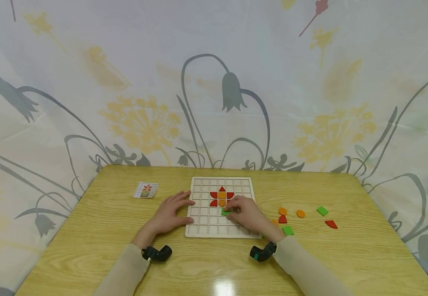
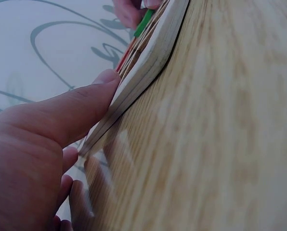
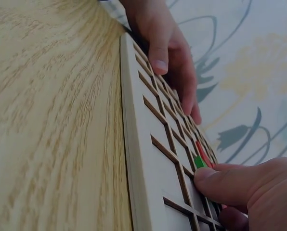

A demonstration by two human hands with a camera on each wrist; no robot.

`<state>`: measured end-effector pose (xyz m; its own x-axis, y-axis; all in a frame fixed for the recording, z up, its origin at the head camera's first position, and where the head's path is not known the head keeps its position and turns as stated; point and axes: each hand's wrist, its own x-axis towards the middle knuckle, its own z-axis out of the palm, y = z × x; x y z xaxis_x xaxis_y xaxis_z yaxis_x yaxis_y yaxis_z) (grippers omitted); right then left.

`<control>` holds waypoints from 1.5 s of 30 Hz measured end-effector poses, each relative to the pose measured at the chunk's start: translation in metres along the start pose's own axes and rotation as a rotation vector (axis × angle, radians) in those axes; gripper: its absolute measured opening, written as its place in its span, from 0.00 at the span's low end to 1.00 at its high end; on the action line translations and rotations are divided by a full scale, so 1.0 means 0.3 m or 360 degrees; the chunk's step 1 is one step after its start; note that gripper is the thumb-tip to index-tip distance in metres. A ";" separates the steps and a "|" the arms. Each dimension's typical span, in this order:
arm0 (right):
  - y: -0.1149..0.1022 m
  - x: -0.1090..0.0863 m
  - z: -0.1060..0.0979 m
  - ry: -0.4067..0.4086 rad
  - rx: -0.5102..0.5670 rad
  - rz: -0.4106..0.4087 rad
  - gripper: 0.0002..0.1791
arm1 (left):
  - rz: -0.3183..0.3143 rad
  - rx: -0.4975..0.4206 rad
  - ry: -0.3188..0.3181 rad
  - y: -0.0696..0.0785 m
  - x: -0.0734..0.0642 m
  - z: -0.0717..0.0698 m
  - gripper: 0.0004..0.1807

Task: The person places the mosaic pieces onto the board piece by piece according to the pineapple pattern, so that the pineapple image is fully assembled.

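Observation:
A white wooden grid board (image 1: 206, 230) lies on the table, with red and orange tiles set in its upper middle cells. These include a red triangle (image 1: 222, 189), an orange square (image 1: 222, 195) and an orange circle (image 1: 222, 203). My left hand (image 1: 173, 211) rests at the board's left edge, fingers spread and thumb on the rim. My right hand (image 1: 248, 213) pinches a green square tile (image 1: 225, 211) just below the orange circle. In the left wrist view this green tile (image 2: 144, 23) stands tilted above the grid.
Loose tiles lie right of the board: orange circles (image 1: 300, 213), green squares (image 1: 322, 211) and red quarter circles (image 1: 331, 224). A small pattern card (image 1: 146, 190) with a coloured figure on a grid lies to the left. Behind the table hangs a flower-printed cloth (image 1: 214, 123).

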<state>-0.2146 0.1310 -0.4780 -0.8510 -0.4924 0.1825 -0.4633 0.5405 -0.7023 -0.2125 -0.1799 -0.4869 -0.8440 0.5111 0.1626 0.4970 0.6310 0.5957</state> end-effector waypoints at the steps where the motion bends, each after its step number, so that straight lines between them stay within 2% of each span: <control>1: -0.001 -0.001 0.001 0.0001 0.0005 0.0005 0.07 | 0.0000 -0.0002 0.0001 0.000 0.000 0.000 0.29; 6: -0.008 -0.007 -0.003 -0.0009 0.0031 0.0028 0.07 | 0.0010 -0.0002 0.0005 -0.003 -0.001 0.002 0.29; 10: -0.008 -0.009 -0.009 -0.0031 0.0009 -0.0002 0.08 | 0.0017 -0.0003 0.0003 -0.004 0.000 0.002 0.29; 18: -0.006 -0.004 -0.010 -0.0052 -0.0107 -0.0092 0.09 | 0.0007 -0.0002 0.0013 -0.009 0.003 0.003 0.29; 25: -0.007 -0.001 -0.005 -0.0070 -0.0169 -0.0086 0.09 | 0.0009 0.0001 0.0008 -0.010 0.003 0.005 0.29; 35: -0.014 -0.003 0.007 -0.0044 -0.0347 -0.0206 0.09 | 0.0006 0.0014 0.0002 -0.011 0.002 0.005 0.29; 45: -0.024 -0.003 0.014 0.0001 -0.0329 -0.0155 0.09 | -0.0023 0.0019 -0.0007 -0.012 0.004 0.004 0.29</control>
<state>-0.2095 0.1248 -0.4760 -0.8000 -0.5487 0.2430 -0.5840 0.6189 -0.5252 -0.2151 -0.1809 -0.4898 -0.8503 0.5043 0.1505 0.4870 0.6455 0.5884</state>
